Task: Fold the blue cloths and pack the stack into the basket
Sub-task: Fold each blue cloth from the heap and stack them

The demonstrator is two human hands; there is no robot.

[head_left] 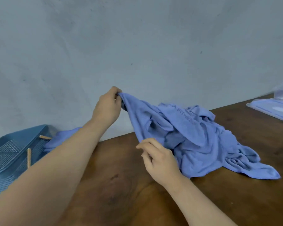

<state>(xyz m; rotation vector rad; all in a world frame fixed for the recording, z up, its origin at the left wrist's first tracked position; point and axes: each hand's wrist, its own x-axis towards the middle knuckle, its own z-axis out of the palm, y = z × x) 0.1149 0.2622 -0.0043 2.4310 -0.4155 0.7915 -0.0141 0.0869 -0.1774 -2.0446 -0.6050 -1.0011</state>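
The blue cloths lie in a crumpled heap on the right half of the worktop, soft periwinkle fabric with a fine, towel-like nap, thrown into deep folds and ridges. One tail runs out flat toward the right front edge. Dark lettering that ends in "FITNESS" crosses a fold near the top of the heap.

One corner of the heap, the lifted cloth, is drawn up and to the left into a taut sloping sheet. The left hand pinches its tip between thumb and curled fingers, raised above the worktop. The right hand sits lower, at the bottom edge of that sheet, back to the camera with fingers loosely bent. Whether it actually grasps the fabric I cannot tell.

At far left stands the basket, blue, with perforated mesh-like walls and pale wooden handles. A second blue cloth lies just beside it, partly hidden by the left forearm.

The worktop is dark brown wood with visible grain and stains. A clear plastic lid rests at the far right, and a matt grey wall rises behind
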